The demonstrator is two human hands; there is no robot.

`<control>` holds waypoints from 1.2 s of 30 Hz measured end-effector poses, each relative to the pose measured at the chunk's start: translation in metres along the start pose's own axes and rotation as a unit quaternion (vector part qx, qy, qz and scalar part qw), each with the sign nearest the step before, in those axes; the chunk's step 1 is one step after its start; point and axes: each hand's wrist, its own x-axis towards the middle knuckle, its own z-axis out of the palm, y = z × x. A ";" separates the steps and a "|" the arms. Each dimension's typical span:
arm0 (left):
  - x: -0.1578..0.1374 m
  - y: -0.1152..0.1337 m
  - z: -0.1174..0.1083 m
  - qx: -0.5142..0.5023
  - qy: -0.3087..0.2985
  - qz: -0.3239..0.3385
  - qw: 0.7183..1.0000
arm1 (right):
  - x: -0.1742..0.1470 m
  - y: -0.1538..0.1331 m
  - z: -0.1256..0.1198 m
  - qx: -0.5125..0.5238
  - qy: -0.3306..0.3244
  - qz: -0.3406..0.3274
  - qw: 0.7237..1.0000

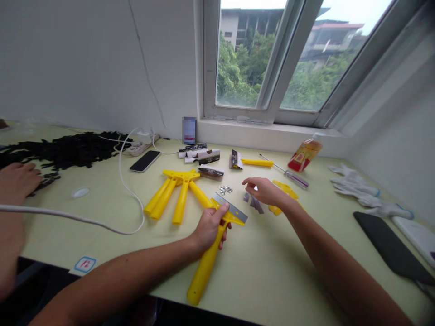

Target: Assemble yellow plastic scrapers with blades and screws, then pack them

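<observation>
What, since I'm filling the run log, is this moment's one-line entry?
left hand: holds scraper, thumb on blade; right hand: by grey pieces, grip unclear; metal bits: on table

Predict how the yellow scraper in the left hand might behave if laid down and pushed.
The scraper is probably stiff: its handle juts out straight, without sagging. Its wide head should hinder rolling. The smooth-looking handle may slide easily.

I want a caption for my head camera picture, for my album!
Left hand grips a yellow scraper with its metal blade; right hand near small metal bits.
</observation>
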 end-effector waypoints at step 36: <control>0.007 -0.003 -0.003 -0.003 -0.016 0.008 1.000 | 0.015 -0.021 0.050 -0.053 0.083 -0.098 0.990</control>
